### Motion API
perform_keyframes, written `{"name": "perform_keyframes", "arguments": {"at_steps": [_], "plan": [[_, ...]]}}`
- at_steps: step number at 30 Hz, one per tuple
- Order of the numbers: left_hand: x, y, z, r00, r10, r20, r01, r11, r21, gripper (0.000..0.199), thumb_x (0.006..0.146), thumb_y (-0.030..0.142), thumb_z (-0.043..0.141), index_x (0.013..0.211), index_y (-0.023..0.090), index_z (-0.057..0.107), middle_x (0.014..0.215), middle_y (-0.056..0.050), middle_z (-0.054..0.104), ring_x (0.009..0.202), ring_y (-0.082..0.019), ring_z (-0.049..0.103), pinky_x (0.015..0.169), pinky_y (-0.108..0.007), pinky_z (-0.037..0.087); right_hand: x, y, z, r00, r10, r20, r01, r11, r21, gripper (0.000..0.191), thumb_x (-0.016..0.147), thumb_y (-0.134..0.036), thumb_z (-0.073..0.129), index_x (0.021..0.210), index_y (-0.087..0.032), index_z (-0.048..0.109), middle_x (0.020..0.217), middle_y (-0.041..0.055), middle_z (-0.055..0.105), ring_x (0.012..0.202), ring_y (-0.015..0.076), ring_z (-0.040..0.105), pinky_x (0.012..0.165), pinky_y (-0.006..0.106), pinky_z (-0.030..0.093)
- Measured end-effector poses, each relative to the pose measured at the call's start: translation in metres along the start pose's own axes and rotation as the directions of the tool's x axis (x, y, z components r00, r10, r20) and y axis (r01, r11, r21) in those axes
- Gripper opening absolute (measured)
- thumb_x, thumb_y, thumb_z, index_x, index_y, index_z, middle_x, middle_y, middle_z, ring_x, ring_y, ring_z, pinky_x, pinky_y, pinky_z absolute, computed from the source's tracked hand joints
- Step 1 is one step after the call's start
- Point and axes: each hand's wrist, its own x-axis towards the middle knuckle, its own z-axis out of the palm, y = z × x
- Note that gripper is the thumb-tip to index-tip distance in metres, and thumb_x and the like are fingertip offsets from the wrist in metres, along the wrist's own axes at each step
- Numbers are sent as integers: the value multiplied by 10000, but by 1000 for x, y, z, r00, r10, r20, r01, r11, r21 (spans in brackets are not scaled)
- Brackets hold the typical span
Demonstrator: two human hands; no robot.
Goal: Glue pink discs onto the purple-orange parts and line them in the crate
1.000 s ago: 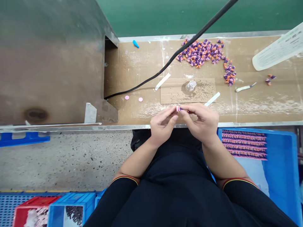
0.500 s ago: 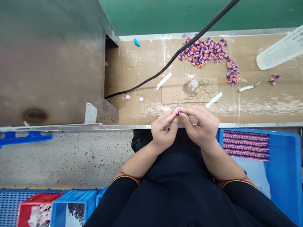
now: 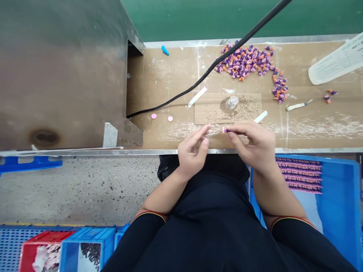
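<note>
Through the head view, the only feed I had, I saw the right hand (image 3: 256, 143) pinching a small pink-and-purple piece (image 3: 224, 130) between thumb and forefinger, above the near side of the table (image 3: 170, 75). The left hand (image 3: 193, 153) stood at about eight o'clock from it, thumb and fingertips apart, and I could make out nothing between them.

What worried me was how far the piece's pink end stuck out of the pinch: I judged that slack or damp fingers could let it slip, perhaps over the metal edge (image 3: 147, 152) onto the dark clothing (image 3: 204, 226). Between twelve and one, a clear cup (image 3: 231, 102) stood near enough that a stray knuckle might have tipped it over the spotted cardboard pad (image 3: 205, 113). A wide reach, I thought, could catch the black cable (image 3: 198, 81).

The table's brown cardboard cover shone in patches. A purple, pink and orange pile (image 3: 246, 62) spread towards one o'clock, a white container (image 3: 334, 62) lay at two, two pink discs (image 3: 170, 118) at nine. A green wall (image 3: 221, 20) ran across twelve, a metal housing (image 3: 70, 94) loomed between nine and ten, a blue tray (image 3: 340, 196) sat at four, and plastic crates (image 3: 87, 235) at eight beside speckled floor (image 3: 85, 181).
</note>
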Motion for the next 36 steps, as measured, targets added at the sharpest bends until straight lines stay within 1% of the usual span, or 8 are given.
{"name": "perform_keyframes", "arguments": {"at_steps": [4,10,15,22,25,28,32,36], "plan": [[11,-16,-11,993,-51,-109,50,999,-7,313,1053,249,708,1342,317,809,1209,-56,853,1049,-167,817,937,-321,696,5,34,-17,980,-89,176,125,971,-205,199,1005,-143,629,961,-267,779,986,47,797,887,220,750,757,354,604],[13,-27,-15,991,-78,-107,79,997,7,241,1036,287,724,1246,277,841,1164,-68,843,1010,-165,810,917,-327,699,0,54,-6,913,-137,385,270,909,-317,234,1049,-169,580,941,-245,773,940,67,760,838,215,676,676,332,503],[12,-26,-17,993,-41,-111,47,998,49,207,1037,291,723,1197,267,852,1126,-64,834,964,-150,801,876,-303,696,-6,56,-9,943,-152,295,231,939,-255,328,1013,-134,557,1263,-222,750,1105,94,792,969,240,730,797,364,589],[15,-23,-17,991,-86,-105,95,991,89,184,1013,330,747,1129,242,860,1108,-77,829,934,-162,798,871,-324,702,-4,54,-5,939,-25,343,72,990,-123,66,1014,-243,661,979,-237,716,1013,95,758,984,270,705,889,440,609],[19,-15,-11,994,-82,-68,89,991,100,199,1012,367,751,1109,232,861,1090,-78,820,910,-161,788,824,-305,690,-13,55,-28,953,62,296,-43,997,-69,90,1038,-254,639,997,-239,717,983,62,781,917,226,733,856,385,621],[23,-7,-1,999,-44,13,42,992,118,190,1015,362,748,1105,239,861,1071,-73,817,876,-162,780,788,-311,685,-44,65,-77,966,252,62,-246,965,-91,103,1028,-327,696,1030,-244,756,973,37,808,830,196,759,786,340,637],[28,-9,16,988,30,153,-50,990,130,142,985,308,778,1088,266,865,1080,-72,829,902,-199,792,816,-364,691,-129,90,-147,787,491,-373,-578,797,-172,170,958,-396,763,1005,-233,775,914,39,798,791,200,756,742,334,637],[32,-18,31,952,114,283,-157,979,134,211,945,238,804,1134,302,872,1118,-69,844,991,-243,807,914,-415,684,-223,114,-173,426,832,-356,-905,400,-148,236,928,-438,726,986,-210,741,907,78,809,829,234,772,799,376,650]]}}
